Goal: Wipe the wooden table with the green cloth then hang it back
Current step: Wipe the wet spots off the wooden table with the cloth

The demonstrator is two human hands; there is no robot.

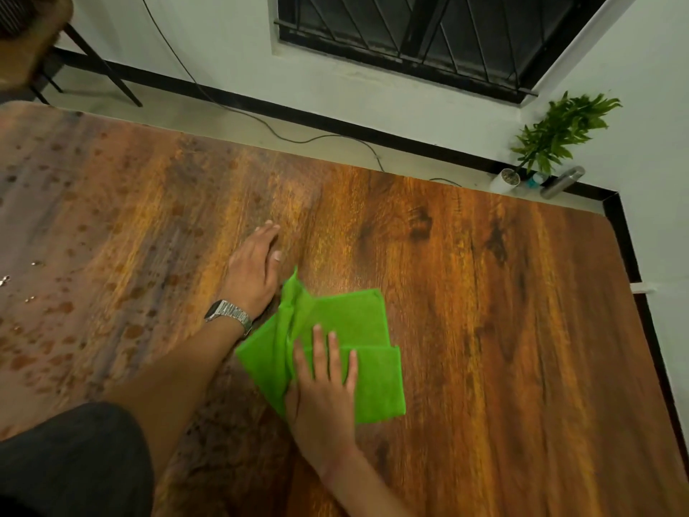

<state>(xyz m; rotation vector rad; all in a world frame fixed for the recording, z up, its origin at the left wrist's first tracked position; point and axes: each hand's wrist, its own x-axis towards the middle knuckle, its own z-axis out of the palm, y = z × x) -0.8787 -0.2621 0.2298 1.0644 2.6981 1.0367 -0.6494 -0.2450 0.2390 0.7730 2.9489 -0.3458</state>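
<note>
The green cloth point(346, 322) lies folded on the wooden table point(484, 292), near the middle of the view. My right hand point(322, 393) presses flat on the cloth's near part, fingers straight and spread. My left hand point(255, 266), with a metal watch on its wrist, rests flat on the bare wood just left of and beyond the cloth, fingers straight. The left part of the table is dotted with water drops point(67, 307).
The table's far edge runs diagonally; beyond it are floor, a cable point(283, 138) and a white wall with a barred window point(428, 35). In the far right corner stand a potted plant point(555, 136) and a metal bottle point(563, 181). A chair point(33, 42) is at top left.
</note>
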